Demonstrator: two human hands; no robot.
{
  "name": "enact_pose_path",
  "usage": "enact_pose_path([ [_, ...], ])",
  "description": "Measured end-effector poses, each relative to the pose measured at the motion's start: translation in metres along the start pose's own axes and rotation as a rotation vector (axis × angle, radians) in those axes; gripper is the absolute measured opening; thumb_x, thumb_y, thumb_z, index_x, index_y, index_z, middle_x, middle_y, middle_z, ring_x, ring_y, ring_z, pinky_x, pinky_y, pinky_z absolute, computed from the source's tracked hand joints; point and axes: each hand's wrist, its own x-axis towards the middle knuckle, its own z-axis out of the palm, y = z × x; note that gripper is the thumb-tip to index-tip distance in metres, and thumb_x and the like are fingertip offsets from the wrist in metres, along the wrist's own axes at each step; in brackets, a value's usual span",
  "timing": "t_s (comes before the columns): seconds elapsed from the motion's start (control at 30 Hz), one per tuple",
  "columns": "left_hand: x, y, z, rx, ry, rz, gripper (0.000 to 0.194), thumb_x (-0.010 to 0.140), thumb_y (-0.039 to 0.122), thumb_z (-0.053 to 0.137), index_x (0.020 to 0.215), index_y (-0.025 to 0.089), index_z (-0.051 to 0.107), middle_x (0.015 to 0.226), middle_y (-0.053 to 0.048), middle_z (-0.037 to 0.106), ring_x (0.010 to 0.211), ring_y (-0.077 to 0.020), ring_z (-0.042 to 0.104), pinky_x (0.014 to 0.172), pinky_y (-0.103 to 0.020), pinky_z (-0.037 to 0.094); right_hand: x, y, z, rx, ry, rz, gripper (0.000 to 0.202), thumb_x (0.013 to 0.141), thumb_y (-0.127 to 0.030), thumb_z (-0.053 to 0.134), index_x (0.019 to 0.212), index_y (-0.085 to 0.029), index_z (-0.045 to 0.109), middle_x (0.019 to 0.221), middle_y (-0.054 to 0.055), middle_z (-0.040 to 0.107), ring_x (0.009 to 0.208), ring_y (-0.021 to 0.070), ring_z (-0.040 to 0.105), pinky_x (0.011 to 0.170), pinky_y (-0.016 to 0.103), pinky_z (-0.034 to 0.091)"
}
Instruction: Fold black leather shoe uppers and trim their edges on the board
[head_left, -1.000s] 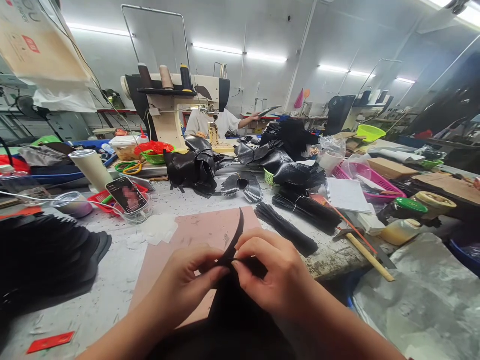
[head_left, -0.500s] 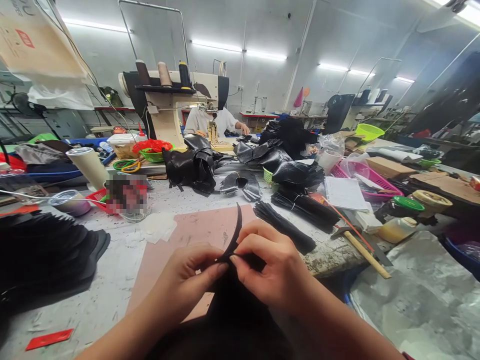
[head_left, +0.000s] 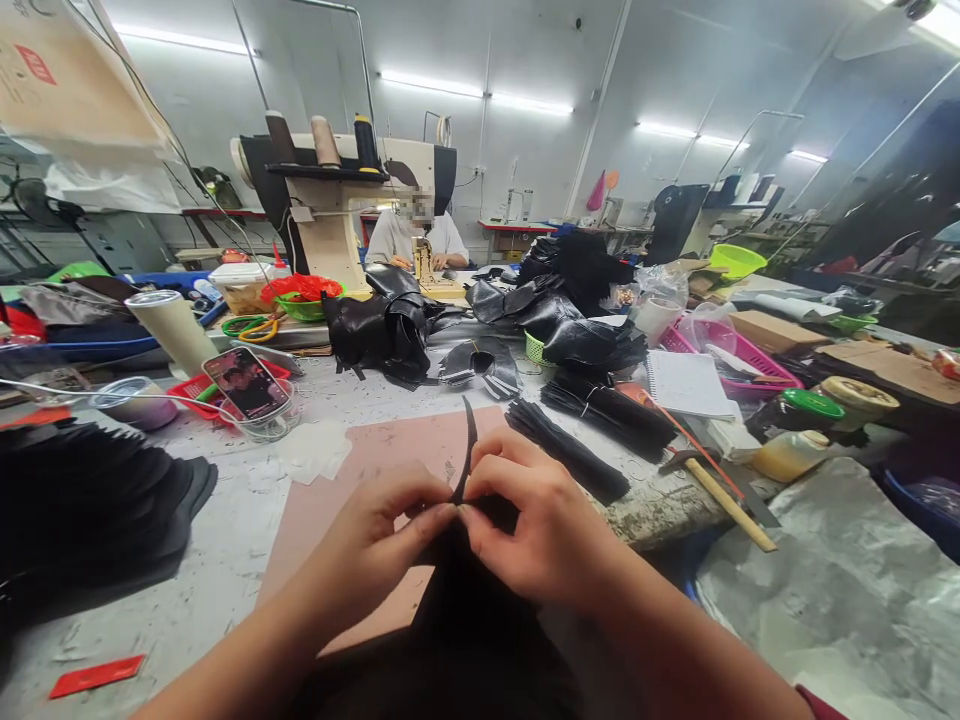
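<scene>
My left hand (head_left: 379, 545) and my right hand (head_left: 536, 520) meet at the fingertips over a pink mat (head_left: 352, 480). Between them they pinch a black leather piece (head_left: 465, 610) whose wide part hangs down towards me. A thin curved black strip (head_left: 469, 445) rises from the pinch point and sticks upward. Both thumbs and forefingers press on the piece's top edge.
A stack of black pieces (head_left: 90, 510) lies at the left, a phone (head_left: 246, 383) on a clear bowl behind it. Bundles of black strips (head_left: 577, 455), a hammer (head_left: 724, 495), a notebook (head_left: 686, 385) and glue jars (head_left: 799, 430) sit right. A sewing machine (head_left: 337, 200) and a seated person (head_left: 416, 235) are beyond.
Both hands have drifted slightly up and left with the piece still pinched. The strip now stands more upright. The person behind the machine lowered an arm.
</scene>
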Motion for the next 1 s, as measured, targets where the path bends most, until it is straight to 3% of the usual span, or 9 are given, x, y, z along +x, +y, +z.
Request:
enact_pose_path([
  [0.2,0.004,-0.001,0.001,-0.042,0.038,-0.177,0.023,0.071,0.036,0.055,0.064,0.015,0.062,0.054,0.002,0.055,0.052,-0.0104,0.048,0.048,-0.019,0.038,0.003,0.008,-0.004,0.017,0.013,-0.075,0.012,0.066,-0.008,0.053,0.066,-0.019,0.047,0.077,0.002,0.050,0.065,0.0106,0.048,0.056,0.022,0.042],
  [0.33,0.005,0.000,0.001,0.036,0.033,-0.148,0.022,0.070,0.032,0.053,0.068,0.015,0.067,0.058,0.000,0.061,0.055,-0.0119,0.051,0.051,-0.020,0.040,0.007,0.011,-0.004,-0.029,-0.082,-0.125,0.013,0.068,-0.008,0.049,0.066,-0.019,0.043,0.074,0.002,0.053,0.066,0.0128,0.048,0.059,0.025,0.041],
  [0.53,0.007,0.001,-0.003,0.033,-0.036,-0.118,0.025,0.072,0.030,0.051,0.079,0.016,0.070,0.063,0.000,0.063,0.056,-0.0116,0.050,0.051,-0.020,0.039,0.011,0.016,-0.002,0.066,-0.108,0.018,0.011,0.068,-0.013,0.050,0.064,-0.020,0.042,0.068,0.001,0.055,0.062,0.0123,0.049,0.057,0.024,0.040],
  [0.67,0.009,0.000,-0.004,0.020,-0.110,-0.141,0.029,0.073,0.034,0.050,0.082,0.014,0.068,0.060,0.000,0.059,0.055,-0.0117,0.048,0.050,-0.021,0.037,0.010,0.017,0.000,0.083,-0.113,0.055,0.010,0.067,-0.013,0.051,0.063,-0.019,0.043,0.066,0.000,0.054,0.060,0.0118,0.048,0.057,0.024,0.040],
  [0.83,0.015,-0.002,-0.008,0.080,-0.159,-0.077,0.022,0.074,0.032,0.050,0.076,0.015,0.063,0.056,0.003,0.050,0.053,-0.0100,0.042,0.049,-0.020,0.034,0.012,0.014,-0.001,0.059,-0.155,0.074,0.012,0.066,-0.010,0.051,0.061,-0.019,0.044,0.061,-0.002,0.049,0.058,0.0107,0.046,0.054,0.023,0.038],
  [1.0,0.019,-0.007,-0.012,0.125,-0.215,-0.058,0.022,0.077,0.034,0.051,0.069,0.016,0.061,0.060,0.002,0.053,0.058,-0.0111,0.047,0.055,-0.021,0.037,0.013,0.019,-0.007,0.058,-0.251,0.028,0.006,0.067,-0.012,0.054,0.069,-0.018,0.052,0.080,0.001,0.051,0.072,0.0122,0.050,0.065,0.024,0.042],
])
